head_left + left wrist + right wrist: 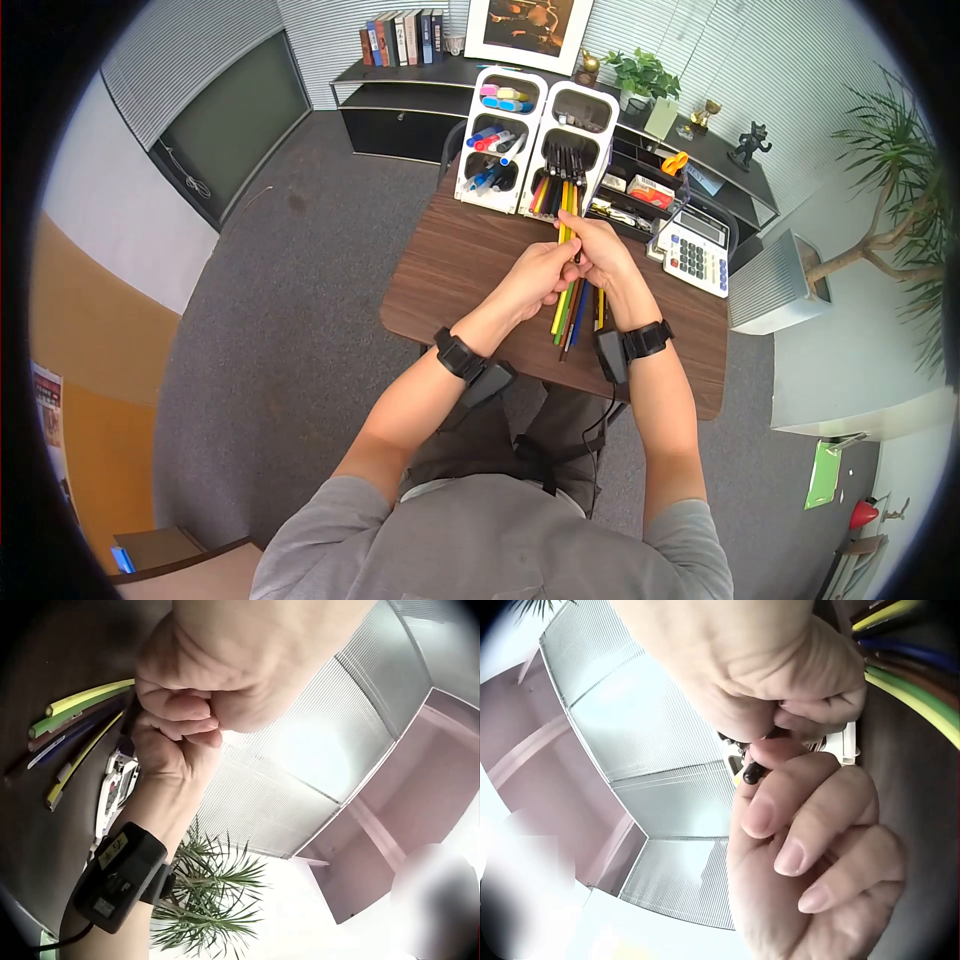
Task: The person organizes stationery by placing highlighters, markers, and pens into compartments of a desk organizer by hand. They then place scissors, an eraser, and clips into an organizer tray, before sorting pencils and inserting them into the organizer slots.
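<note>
Both hands meet over the brown table (440, 270), just in front of two white holders. My left hand (540, 275) grips yellow pencils (566, 228), its thumb against them. From the other side my right hand (605, 258) holds the same bundle, fingers curled. A rounded black end (752, 773) pokes out between the two hands in the right wrist view. Below the hands, loose coloured pencils lie fanned on the tabletop, among them a yellow one (86, 698) and a green one (79, 715). Black pens (565, 160) and coloured pencils (543, 195) fill the right-hand holder's lower compartments.
The left white holder (515, 74) has markers (497, 140) and highlighters (505, 104). To the right stand a black organizer with yellow scissors (676, 162) and a white calculator (697, 262). Behind is a low black shelf (400, 125); a potted plant (880, 220) stands right.
</note>
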The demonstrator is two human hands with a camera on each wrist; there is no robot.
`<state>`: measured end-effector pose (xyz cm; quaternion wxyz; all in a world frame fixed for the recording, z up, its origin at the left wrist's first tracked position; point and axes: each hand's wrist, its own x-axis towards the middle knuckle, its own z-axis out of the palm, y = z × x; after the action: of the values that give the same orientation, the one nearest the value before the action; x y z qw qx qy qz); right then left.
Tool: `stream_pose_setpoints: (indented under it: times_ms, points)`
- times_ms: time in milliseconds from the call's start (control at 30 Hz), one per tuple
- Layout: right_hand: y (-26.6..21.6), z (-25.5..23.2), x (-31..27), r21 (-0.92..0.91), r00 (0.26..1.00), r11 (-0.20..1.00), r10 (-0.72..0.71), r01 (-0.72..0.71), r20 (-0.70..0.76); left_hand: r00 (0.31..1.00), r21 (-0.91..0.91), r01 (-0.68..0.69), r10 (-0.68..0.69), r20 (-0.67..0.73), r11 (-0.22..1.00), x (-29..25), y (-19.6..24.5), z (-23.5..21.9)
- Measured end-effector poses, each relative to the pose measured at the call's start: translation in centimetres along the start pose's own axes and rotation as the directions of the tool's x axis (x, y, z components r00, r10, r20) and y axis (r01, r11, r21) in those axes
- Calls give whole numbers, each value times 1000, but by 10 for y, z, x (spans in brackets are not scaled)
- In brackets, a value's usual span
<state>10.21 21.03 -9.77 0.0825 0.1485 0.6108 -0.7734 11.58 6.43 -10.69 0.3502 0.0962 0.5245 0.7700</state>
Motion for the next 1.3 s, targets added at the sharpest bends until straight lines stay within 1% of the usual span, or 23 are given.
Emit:
stream_pose_setpoints:
  times_ms: [33, 100, 200, 267, 333, 433, 500, 600, 700, 767, 833, 900, 933, 967, 1000, 1033, 1100, 1133, 1167, 1200, 1233, 1267, 1300]
  points:
    - [-2, 2, -2, 9, 1000, 1000, 12, -12, -2, 1000, 1, -3, 3, 1, 1000, 3, 2, 0]
    - [-6, 1, -5, -1, 1000, 1000, 30, -30, -8, 999, -18, 45, -45, -19, 999, 6, 6, 0]
    - [-6, -3, -3, -8, 998, 998, 66, -66, -24, 997, -44, 75, -77, -26, 996, 9, 10, 0]
    - [-3, -9, 3, -7, 996, 997, 82, -82, -32, 998, -69, 60, -62, -29, 996, 11, 11, -2]
    - [-1, -13, 7, 13, 994, 994, 104, -104, 19, 998, -94, 45, -48, -35, 995, 10, 13, -3]
    - [-1, -13, 6, -28, 997, 997, 78, -77, 25, 1000, -49, 6, -7, -26, 999, 10, 16, -6]
    - [-2, -11, 4, -35, 997, 997, 74, -73, 15, 999, 103, 8, -12, 42, 995, 15, 12, -15]
    - [-3, -11, 4, -46, 997, 996, 73, -72, 15, 997, 142, -8, -2, 73, 990, 17, 14, -20]
    - [-6, -10, 1, -55, 996, 996, 78, -76, 34, 998, 184, 29, -39, 53, 983, 24, 20, -22]
    - [-7, -9, 0, -63, 996, 995, 80, -77, 45, 998, 214, 26, -37, 47, 977, 27, 23, -24]
    - [-5, -10, -1, -48, 995, 998, 42, -38, 88, 999, 244, 23, -34, 42, 970, 28, 25, -24]
    - [-4, -13, -2, -41, 992, 999, 28, -24, 120, 997, 309, -47, 26, 73, 950, 26, 24, -24]
    - [-3, -15, -3, -33, 988, 999, 15, -11, 152, 997, 310, -48, 26, 74, 950, 26, 22, -25]
    - [-1, -16, -1, -32, 988, 999, 15, -10, 151, 999, 359, -32, 24, 25, 933, 27, 18, -27]
    - [3, -19, 1, -32, 994, 999, 2, 1, 105, 999, 406, -13, 25, -25, 914, 28, 15, -28]
    - [4, -19, 2, -32, 998, 999, -11, 12, 59, 999, 406, -12, 24, -25, 914, 28, 14, -28]
    - [6, -21, 4, -44, 998, 998, -41, 42, 38, 994, 432, -26, 70, -87, 901, 29, 10, -29]
    - [6, -20, 3, -57, 997, 996, -71, 72, 18, 994, 432, -25, 70, -88, 902, 30, 9, -28]
    - [6, -19, 2, -58, 997, 996, -71, 72, 20, 989, 413, -57, 108, -102, 909, 30, 9, -28]
    - [6, -17, 2, -115, 996, 990, -83, 82, -9, 982, 394, -89, 145, -117, 915, 31, 8, -27]
    - [5, -16, 0, -172, 995, 981, -97, 90, -37, 982, 394, -88, 145, -117, 915, 32, 7, -28]
    - [4, -15, -2, -171, 995, 981, -98, 90, -36, 980, 402, -95, 157, -124, 911, 33, 6, -29]
    - [3, -15, -3, -232, 996, 970, -82, 75, -24, 977, 409, -102, 169, -132, 907, 35, 5, -30]
